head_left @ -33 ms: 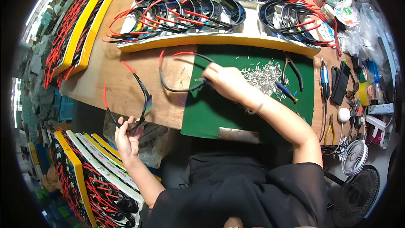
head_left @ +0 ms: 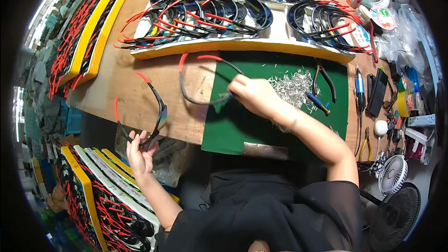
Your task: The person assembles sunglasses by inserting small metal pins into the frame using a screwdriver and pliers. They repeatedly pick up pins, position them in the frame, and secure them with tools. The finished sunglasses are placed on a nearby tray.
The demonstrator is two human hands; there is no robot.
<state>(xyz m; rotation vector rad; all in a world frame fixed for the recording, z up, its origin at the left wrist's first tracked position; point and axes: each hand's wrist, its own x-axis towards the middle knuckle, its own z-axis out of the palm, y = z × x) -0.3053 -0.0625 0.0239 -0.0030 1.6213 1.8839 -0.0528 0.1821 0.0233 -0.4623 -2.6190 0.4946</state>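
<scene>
Two hands, left hand (head_left: 140,151) gripping sunglasses (head_left: 149,112), lens half hidden

Wooden bench (head_left: 140,88) with green mat (head_left: 261,130) on it. Yellow-edged trays (head_left: 93,32) stacked at left and below. Two small fans (head_left: 393,173) at right on cluttered side. Bright daylight from upper left.

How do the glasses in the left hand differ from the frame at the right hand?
The glasses in the left hand are lifted off the bench edge; the frame at the right hand lies flat, partly on the green mat. The glasses carry a dark lens; the frame looks open. Both have black arms with red tips.
</scene>
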